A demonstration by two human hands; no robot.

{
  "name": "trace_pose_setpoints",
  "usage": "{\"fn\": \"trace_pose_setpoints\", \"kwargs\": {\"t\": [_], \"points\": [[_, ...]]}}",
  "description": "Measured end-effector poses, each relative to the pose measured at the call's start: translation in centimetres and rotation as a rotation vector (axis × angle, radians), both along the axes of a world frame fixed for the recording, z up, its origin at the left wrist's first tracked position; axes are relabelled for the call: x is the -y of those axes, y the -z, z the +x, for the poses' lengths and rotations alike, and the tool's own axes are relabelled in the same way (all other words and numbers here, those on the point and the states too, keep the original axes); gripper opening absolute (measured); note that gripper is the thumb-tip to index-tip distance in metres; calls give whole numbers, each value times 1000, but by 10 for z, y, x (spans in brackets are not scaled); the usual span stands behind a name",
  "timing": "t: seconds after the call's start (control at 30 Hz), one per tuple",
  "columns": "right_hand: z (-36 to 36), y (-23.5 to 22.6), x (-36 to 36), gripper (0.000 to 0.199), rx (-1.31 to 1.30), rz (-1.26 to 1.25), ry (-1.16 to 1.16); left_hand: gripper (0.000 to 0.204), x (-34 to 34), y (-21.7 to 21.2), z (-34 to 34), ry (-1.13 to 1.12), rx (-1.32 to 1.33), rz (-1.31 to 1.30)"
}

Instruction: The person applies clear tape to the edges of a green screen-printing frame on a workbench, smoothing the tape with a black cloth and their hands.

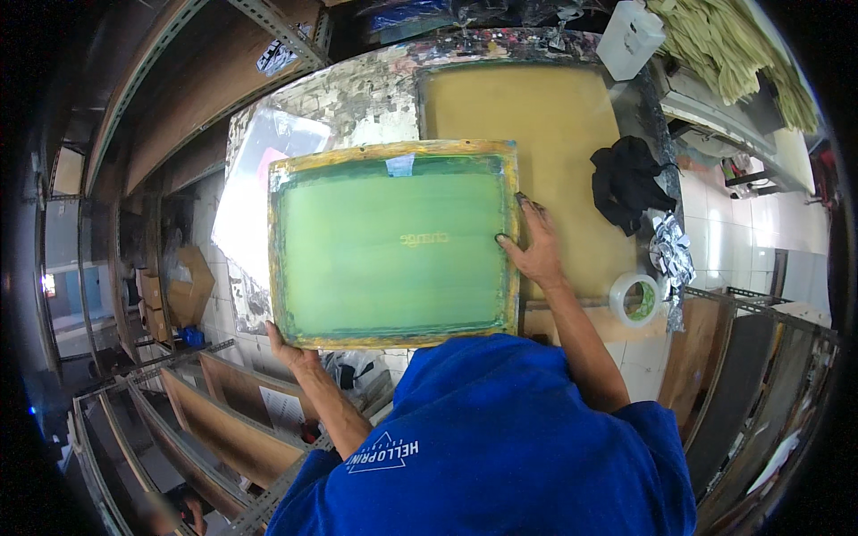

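Lettering [424,238] shows small on the green screen [384,277], white on blue shirt [509,429].

Across the centre, a smooth green panel [384,277] with a soft sheen sits in a rough, paint-smeared yellowish frame [357,154] that looks like wood, above a matt blue cloth shirt [518,429] at lower centre. At upper centre and right are a blotchy, rough-looking tabletop [375,112], a smooth tan board [518,103], a white plastic jug [630,40], matt black cloth [630,183], shiny crumpled silvery foil-like material [672,250] and a glossy tape roll [618,308]. Perforated metal rails [277,27] cross the upper left, with matt wooden panels [232,429] at lower left.
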State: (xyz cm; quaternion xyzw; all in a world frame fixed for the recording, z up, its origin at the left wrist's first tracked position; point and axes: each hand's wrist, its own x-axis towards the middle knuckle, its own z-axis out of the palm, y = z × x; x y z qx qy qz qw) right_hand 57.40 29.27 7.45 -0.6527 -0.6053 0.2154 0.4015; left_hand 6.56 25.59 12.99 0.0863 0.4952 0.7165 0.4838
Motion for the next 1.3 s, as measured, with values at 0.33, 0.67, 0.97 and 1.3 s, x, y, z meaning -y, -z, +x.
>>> {"fn": "trace_pose_setpoints", "kwargs": {"t": [0.33,0.67,0.97,1.3], "points": [[-3,3,0,73,-23,-18,13,48,2,-3,-3,45,42,25],[-3,10,-3,71,-102,32,19,53,-11,-49,27,16,-50,116],[-12,-4,-24,67,12,-45,61,34,-46,-152,68,35,-293,293],[-13,-27,-39,70,20,-252,-56,36,-67,-274,154,4,-825,619]]}}
